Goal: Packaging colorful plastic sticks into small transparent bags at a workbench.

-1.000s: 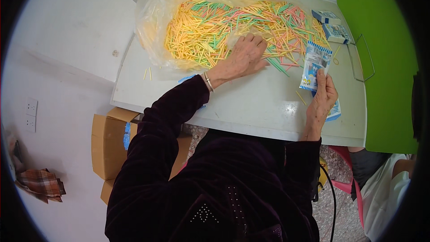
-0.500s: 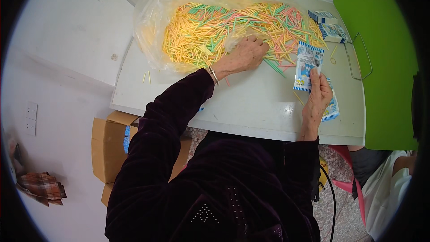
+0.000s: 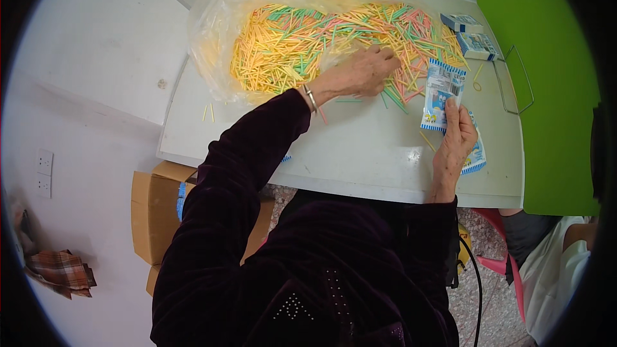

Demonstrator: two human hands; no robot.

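Observation:
A big heap of thin pastel sticks (image 3: 276,51), yellow, green, pink and orange, lies in a clear plastic bag (image 3: 215,45) spread on the white table (image 3: 360,154). My left hand (image 3: 363,72) is over the heap's near right edge, fingers curled down; their tips and whatever they hold are hidden. To the right, my right hand (image 3: 455,141) pinches a blue and white packet (image 3: 442,99) by its lower right side, holding it upright above the table. Beneath that hand, partly covered, is another blue and white packet (image 3: 475,154).
Two small blue and white boxes (image 3: 477,46) sit at the back right, near a bent wire frame (image 3: 530,87). Stray sticks (image 3: 209,113) are on the table at left. An open cardboard box (image 3: 154,212) stands below the table's left side. Another person's clothing (image 3: 546,283) shows at lower right.
My left hand has shifted slightly right along the heap's near edge. My right hand and its packet have stayed in place.

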